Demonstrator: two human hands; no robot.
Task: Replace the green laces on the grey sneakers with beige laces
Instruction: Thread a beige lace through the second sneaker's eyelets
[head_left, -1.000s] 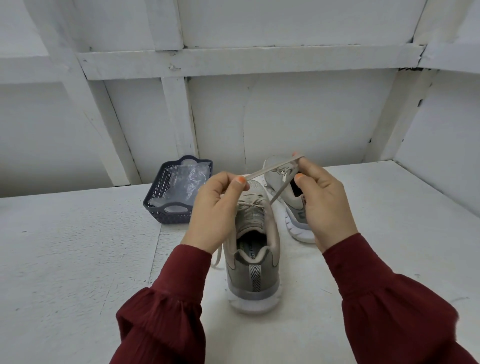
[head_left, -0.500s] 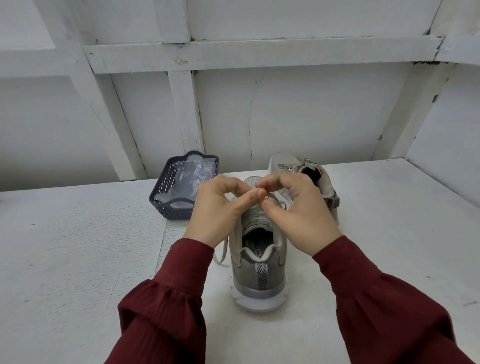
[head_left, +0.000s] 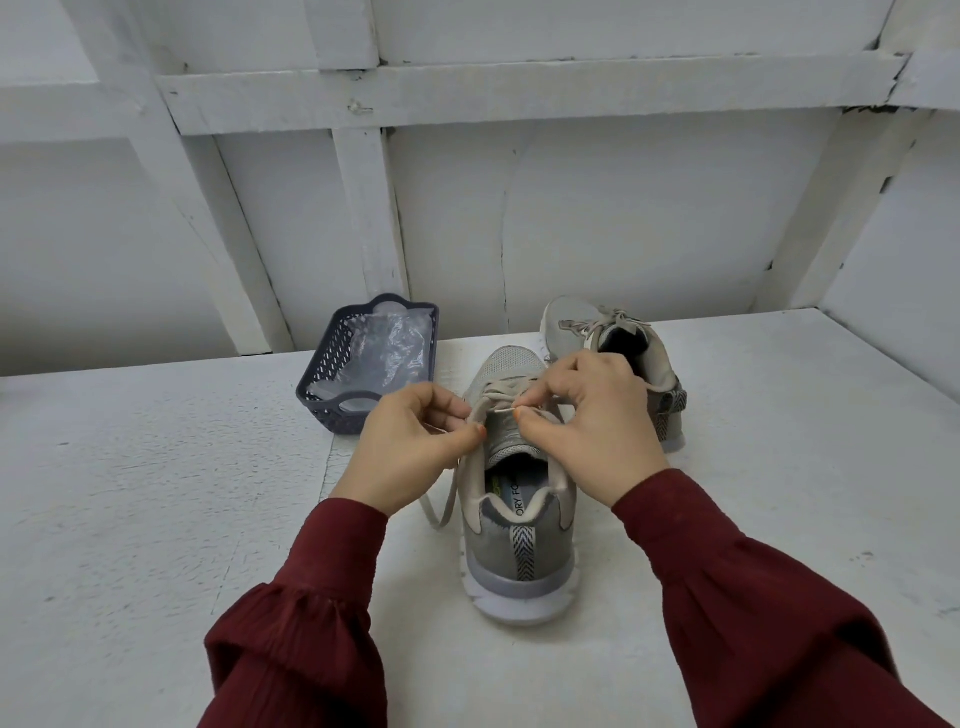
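Note:
A grey sneaker (head_left: 519, 561) stands in front of me, heel toward me, threaded with a beige lace (head_left: 498, 395). My left hand (head_left: 410, 452) pinches the lace at the shoe's left eyelet edge, and a loose length (head_left: 441, 512) hangs down to the table. My right hand (head_left: 597, 421) pinches the lace tip over the tongue, near the upper eyelets. The second grey sneaker (head_left: 623, 348) sits behind and to the right, its beige lace tied in a bow. No green lace is visible.
A dark blue perforated basket (head_left: 322, 395) holding clear plastic bags stands at the back left of the white table (head_left: 156, 493). White panelled walls close in behind and on the right.
A second ago my hands held the lace stretched up between them. They have come down together onto the near sneaker's eyelets, and the view has dropped slightly.

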